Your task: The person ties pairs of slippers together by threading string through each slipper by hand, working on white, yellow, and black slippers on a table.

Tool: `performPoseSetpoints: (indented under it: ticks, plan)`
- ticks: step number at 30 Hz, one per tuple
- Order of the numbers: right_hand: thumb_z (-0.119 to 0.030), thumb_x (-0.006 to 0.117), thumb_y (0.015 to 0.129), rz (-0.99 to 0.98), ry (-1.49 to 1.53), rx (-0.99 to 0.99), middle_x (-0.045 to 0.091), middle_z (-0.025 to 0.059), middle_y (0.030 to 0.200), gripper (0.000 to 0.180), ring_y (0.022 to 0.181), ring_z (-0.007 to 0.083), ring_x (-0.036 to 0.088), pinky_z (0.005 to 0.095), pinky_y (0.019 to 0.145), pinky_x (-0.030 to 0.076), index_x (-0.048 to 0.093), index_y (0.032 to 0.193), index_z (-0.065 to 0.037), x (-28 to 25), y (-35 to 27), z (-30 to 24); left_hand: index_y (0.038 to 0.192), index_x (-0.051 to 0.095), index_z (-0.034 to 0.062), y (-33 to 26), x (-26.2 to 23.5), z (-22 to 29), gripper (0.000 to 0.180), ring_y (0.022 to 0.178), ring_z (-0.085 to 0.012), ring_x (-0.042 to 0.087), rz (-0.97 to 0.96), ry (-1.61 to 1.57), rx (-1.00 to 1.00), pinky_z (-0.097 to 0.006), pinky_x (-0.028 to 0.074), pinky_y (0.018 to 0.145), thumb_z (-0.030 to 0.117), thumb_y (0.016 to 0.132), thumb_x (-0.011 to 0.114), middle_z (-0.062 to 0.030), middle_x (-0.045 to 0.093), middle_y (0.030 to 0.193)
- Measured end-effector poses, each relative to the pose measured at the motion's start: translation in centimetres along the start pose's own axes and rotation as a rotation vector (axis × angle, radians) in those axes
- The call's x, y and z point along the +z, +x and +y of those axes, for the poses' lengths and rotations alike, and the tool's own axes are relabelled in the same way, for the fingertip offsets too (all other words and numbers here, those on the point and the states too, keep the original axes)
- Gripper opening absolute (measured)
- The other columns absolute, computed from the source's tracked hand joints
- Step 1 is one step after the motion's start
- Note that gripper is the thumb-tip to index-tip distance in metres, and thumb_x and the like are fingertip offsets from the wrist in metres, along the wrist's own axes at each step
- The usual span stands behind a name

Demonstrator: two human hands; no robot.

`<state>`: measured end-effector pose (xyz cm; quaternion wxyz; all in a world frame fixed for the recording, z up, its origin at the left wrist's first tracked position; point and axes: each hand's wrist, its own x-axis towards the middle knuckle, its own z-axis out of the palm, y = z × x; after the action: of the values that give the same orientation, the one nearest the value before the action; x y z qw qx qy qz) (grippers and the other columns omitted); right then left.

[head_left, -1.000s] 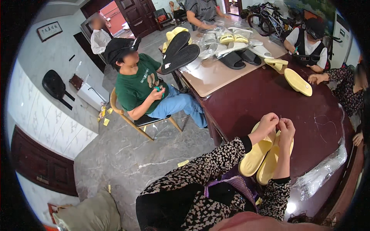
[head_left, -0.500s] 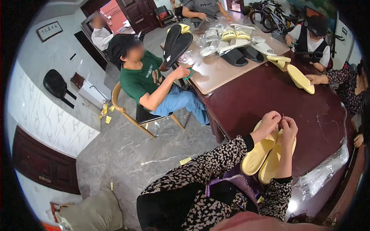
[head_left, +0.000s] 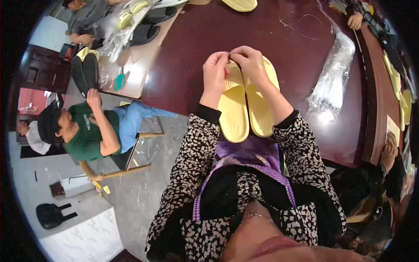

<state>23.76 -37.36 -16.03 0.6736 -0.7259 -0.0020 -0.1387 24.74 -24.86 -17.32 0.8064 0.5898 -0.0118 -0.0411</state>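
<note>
A pair of pale yellow slippers (head_left: 234,111) lies side by side at the near edge of the dark red table, toes pointing away from me. Above their far ends, my left hand (head_left: 214,73) and my right hand (head_left: 249,64) meet fingertip to fingertip. Both hands are closed in a pinch. Something thin and small seems to be between the fingertips, too fine to make out. My right wrist passes over the right slipper and hides part of it.
Clear plastic wrap (head_left: 334,74) lies to the right, with thin loose threads (head_left: 305,26) beyond. At left, a co-worker in green (head_left: 94,131) holds black slippers (head_left: 85,74) beside teal-handled scissors (head_left: 119,81). Another yellow slipper (head_left: 240,3) sits at the far edge.
My view has swung right and downward. My hands stay pinched together over the yellow slippers. The green-clad co-worker's scissors, held before, now lie on the table.
</note>
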Motion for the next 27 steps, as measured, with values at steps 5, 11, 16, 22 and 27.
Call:
performPoseSetpoints:
  ticks: [5,11,16,22,27]
  plan:
    - [-0.011,0.062,0.078,0.024,0.033,0.012,0.065,0.0064,0.072,0.015,0.066,0.0101,0.057,0.0255,0.061,0.046,0.068,0.084,0.002,0.17,-0.28,0.42,0.089,0.061,0.0045,-0.47,0.03,0.14,0.011,0.049,-0.0033,0.044,-0.014,-0.088,-0.005,-0.018,0.034,0.043,0.011,0.09,0.052,0.0009,0.055,0.073]
    - [-0.011,0.061,0.079,0.0,-0.028,0.029,0.063,0.0022,0.073,0.015,0.069,0.0071,0.055,0.0218,0.063,0.045,0.065,0.082,0.003,0.26,-0.45,0.01,0.088,0.06,0.0045,-0.56,-0.19,0.55,0.012,0.05,-0.004,0.044,-0.015,-0.128,-0.029,-0.018,0.035,0.043,0.01,0.091,0.051,0.0007,0.055,0.073]
    - [-0.011,0.061,0.079,-0.004,-0.068,0.027,0.063,0.0022,0.072,0.015,0.069,0.0069,0.055,0.0222,0.062,0.044,0.066,0.082,0.003,0.14,-0.23,0.1,0.088,0.06,0.0041,-0.61,0.03,0.79,0.012,0.05,-0.0046,0.044,-0.025,-0.156,-0.054,-0.019,0.035,0.043,0.01,0.092,0.05,0.0004,0.054,0.072]
    - [-0.011,0.061,0.079,-0.01,-0.08,0.015,0.063,0.0023,0.072,0.015,0.069,0.007,0.055,0.0231,0.062,0.044,0.066,0.082,0.002,0.03,-0.12,0.27,0.087,0.06,0.0044,-0.33,-0.07,0.55,0.012,0.05,-0.0049,0.044,-0.036,-0.151,-0.05,-0.019,0.036,0.044,0.01,0.092,0.05,0.0005,0.054,0.072]
    - [-0.012,0.061,0.078,-0.011,-0.102,0.009,0.062,0.0023,0.072,0.015,0.068,0.0072,0.054,0.0234,0.062,0.044,0.066,0.081,0.002,0.07,-0.19,0.01,0.086,0.06,0.0048,-0.22,-0.25,0.51,0.013,0.05,-0.0048,0.044,-0.046,-0.156,-0.057,-0.019,0.035,0.044,0.01,0.092,0.05,0.0007,0.053,0.071]
